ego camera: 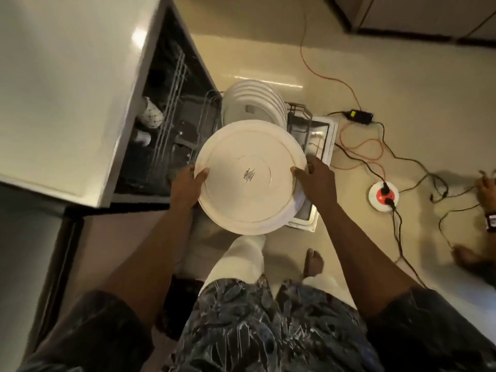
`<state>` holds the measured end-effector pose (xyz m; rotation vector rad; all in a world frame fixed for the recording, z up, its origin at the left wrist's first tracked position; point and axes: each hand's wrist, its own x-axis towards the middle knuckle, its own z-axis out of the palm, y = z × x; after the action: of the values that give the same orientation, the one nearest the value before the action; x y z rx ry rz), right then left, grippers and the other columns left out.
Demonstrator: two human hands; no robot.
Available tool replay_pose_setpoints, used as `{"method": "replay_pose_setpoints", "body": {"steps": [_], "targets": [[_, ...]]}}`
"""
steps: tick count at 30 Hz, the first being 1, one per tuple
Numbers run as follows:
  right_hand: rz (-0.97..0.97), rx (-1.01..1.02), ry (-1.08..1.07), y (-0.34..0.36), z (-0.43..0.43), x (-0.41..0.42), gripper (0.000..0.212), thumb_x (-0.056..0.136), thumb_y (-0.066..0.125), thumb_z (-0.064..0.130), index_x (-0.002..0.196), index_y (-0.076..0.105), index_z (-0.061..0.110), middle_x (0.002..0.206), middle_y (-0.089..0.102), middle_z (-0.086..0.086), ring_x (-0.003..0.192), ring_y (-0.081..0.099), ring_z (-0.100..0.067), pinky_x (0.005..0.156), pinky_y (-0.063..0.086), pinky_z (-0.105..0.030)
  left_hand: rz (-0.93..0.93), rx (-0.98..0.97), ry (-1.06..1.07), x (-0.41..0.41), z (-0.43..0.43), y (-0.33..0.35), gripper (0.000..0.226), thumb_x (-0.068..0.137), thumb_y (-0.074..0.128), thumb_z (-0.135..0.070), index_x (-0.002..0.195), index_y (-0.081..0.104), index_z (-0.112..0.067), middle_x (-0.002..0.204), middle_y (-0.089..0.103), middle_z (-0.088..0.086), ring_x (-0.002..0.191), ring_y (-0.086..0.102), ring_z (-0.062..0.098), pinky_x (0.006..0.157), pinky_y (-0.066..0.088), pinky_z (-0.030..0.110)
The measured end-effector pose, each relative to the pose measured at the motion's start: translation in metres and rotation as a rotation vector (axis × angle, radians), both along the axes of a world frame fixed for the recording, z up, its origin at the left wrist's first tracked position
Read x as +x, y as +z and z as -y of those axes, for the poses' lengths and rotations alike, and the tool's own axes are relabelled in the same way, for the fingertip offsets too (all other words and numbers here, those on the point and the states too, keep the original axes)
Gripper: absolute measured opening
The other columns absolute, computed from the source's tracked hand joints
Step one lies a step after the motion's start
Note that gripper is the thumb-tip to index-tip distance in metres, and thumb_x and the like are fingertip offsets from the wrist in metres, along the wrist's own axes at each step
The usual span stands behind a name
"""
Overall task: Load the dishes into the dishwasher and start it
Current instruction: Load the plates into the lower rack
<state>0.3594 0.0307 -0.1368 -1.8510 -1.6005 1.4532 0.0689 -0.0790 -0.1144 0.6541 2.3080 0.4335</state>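
A large white plate [249, 178], underside up with a small printed mark at its centre, is held between both hands over the pulled-out lower rack [303, 116] of the open dishwasher [171, 108]. My left hand [188, 183] grips its left rim, thumb on top. My right hand [316, 178] grips the right rim. Just beyond it, several white plates [255, 103] stand upright in the rack. The open dishwasher door [326, 138] lies under the rack, mostly hidden. Deeper inside, a patterned cup [153, 116] sits in the upper rack.
A pale countertop [67, 89] covers the dishwasher at left. Orange and black cables [359, 146] run over the floor to a round white socket [383, 196] and a black adapter [361, 115]. Another person's hand and foot [483, 189] show at the right edge. My bare foot [314, 261] stands below the door.
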Motion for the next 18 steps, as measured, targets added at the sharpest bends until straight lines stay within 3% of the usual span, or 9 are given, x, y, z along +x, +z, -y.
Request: {"method": "replay_pose_setpoints", "body": {"steps": [4,7,8,12,14,18], "targets": [[0.085,-0.043,-0.026,-0.048,-0.028,-0.025,0.046,0.091,0.073,0.032,0.127,0.062,0.006,0.112,0.068,-0.008,0.092,0.054,-0.013,0.056,0.031,-0.009,0.12,-0.024,-0.012,-0.035,-0.045,-0.05,0.051,0.094,0.063,-0.046,0.128,0.057,-0.008,0.115,0.064,0.011,0.1,0.059,0.027,0.083,0.044,0.035],[0.117,-0.047,-0.039,-0.083,-0.049,-0.045,0.048,0.091,0.073,0.031,0.13,0.061,0.005,0.121,0.068,-0.009,0.098,0.057,-0.015,0.058,0.033,-0.003,0.151,-0.027,0.018,-0.065,-0.072,-0.102,0.061,0.079,0.066,-0.061,0.119,0.059,-0.015,0.114,0.067,0.009,0.103,0.064,0.032,0.091,0.053,0.046],[0.129,-0.048,-0.037,-0.096,-0.056,-0.053,0.049,0.091,0.073,0.032,0.131,0.061,0.007,0.123,0.068,-0.009,0.101,0.06,-0.017,0.063,0.035,-0.006,0.141,-0.026,0.023,-0.075,-0.081,-0.122,0.06,0.078,0.066,-0.061,0.117,0.06,-0.016,0.113,0.067,0.009,0.103,0.064,0.032,0.091,0.054,0.046],[0.199,0.008,0.023,-0.149,-0.097,-0.077,0.049,0.09,0.073,0.037,0.125,0.064,0.005,0.118,0.069,-0.013,0.105,0.065,-0.027,0.077,0.039,-0.024,0.133,0.013,0.01,-0.089,-0.129,-0.164,0.05,0.094,0.066,-0.035,0.132,0.053,-0.004,0.121,0.061,0.008,0.104,0.057,0.022,0.084,0.045,0.032],[0.225,0.046,0.022,-0.172,-0.119,-0.091,0.05,0.088,0.074,0.038,0.124,0.064,0.005,0.119,0.069,-0.014,0.108,0.066,-0.03,0.083,0.046,-0.029,0.119,0.054,-0.007,-0.1,-0.156,-0.188,0.05,0.096,0.065,-0.029,0.135,0.049,-0.003,0.127,0.059,0.012,0.113,0.057,0.026,0.09,0.047,0.035],[0.247,0.129,-0.016,-0.207,-0.152,-0.111,0.052,0.088,0.073,0.041,0.128,0.062,0.009,0.125,0.068,-0.009,0.112,0.064,-0.024,0.084,0.044,-0.025,0.108,0.123,-0.037,-0.119,-0.205,-0.232,0.057,0.095,0.065,-0.02,0.143,0.041,-0.001,0.138,0.055,0.018,0.124,0.055,0.03,0.101,0.046,0.036]]}}
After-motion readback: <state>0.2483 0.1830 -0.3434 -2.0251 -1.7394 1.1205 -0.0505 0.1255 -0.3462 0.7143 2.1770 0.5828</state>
